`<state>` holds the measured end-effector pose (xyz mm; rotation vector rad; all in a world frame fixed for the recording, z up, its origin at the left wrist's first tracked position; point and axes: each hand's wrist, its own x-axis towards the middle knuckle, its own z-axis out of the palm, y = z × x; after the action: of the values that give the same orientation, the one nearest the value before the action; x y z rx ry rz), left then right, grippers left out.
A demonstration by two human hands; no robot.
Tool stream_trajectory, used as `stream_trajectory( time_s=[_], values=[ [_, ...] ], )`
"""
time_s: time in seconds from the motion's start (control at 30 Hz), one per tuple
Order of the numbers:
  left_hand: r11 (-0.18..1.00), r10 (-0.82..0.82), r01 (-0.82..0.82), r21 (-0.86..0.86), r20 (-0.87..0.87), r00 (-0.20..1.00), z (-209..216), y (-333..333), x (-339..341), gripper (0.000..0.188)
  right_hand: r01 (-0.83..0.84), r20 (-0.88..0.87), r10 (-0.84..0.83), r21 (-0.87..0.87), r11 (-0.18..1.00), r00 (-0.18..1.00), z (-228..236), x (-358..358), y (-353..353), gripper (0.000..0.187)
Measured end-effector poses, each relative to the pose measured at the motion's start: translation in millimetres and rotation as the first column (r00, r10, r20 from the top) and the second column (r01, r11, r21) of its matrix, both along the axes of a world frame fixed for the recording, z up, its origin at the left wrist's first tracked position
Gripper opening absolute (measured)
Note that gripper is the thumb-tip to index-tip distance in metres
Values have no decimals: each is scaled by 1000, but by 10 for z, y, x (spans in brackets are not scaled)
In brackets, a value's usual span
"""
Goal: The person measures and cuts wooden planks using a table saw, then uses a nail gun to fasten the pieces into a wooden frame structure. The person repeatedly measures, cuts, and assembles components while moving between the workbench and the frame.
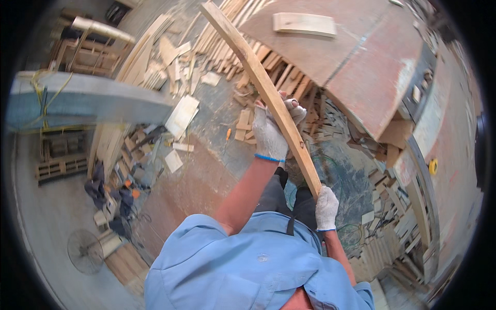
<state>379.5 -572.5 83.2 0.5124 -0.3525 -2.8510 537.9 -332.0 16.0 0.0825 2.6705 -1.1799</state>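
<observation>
A long wooden board (258, 72) runs slantwise in front of me, from the upper left down to my lap. My left hand (272, 133), in a white glove with blue trim and bare fingertips, wraps round the middle of the board from beneath, its fingertips showing on the far side. Near the lower end, my right hand (326, 207), also in a white glove, is closed on the board. A dark knot marks the wood between the two hands.
A reddish-brown worktable (377, 67) at the upper right bears a short wooden piece (305, 24). A yellow tape measure (433, 166) lies farther right. Wood offcuts (248, 124) cover the floor near an orange-handled screwdriver (228, 134). A grey beam (93, 101) and a fan (85, 251) stand left.
</observation>
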Motion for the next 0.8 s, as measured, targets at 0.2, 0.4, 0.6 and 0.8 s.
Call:
stream_trajectory(
  time_s=[0.2,0.4,0.6,0.8],
  values=[
    [915,-219,282,-288,232,948,-166,1022,172,53,214,12,-214,24,977,977,477,281,570,35],
    [880,-467,475,-10,162,869,-340,2033,154,37,330,97,-326,-19,944,940,683,682,1411,27],
    [794,-539,592,-141,287,792,-234,3006,-62,37,436,322,-395,-64,898,860,826,1127,2141,32],
    [694,-670,712,-111,264,694,-493,3753,-328,36,555,349,-494,-99,826,797,784,1804,2554,35]
  ],
)
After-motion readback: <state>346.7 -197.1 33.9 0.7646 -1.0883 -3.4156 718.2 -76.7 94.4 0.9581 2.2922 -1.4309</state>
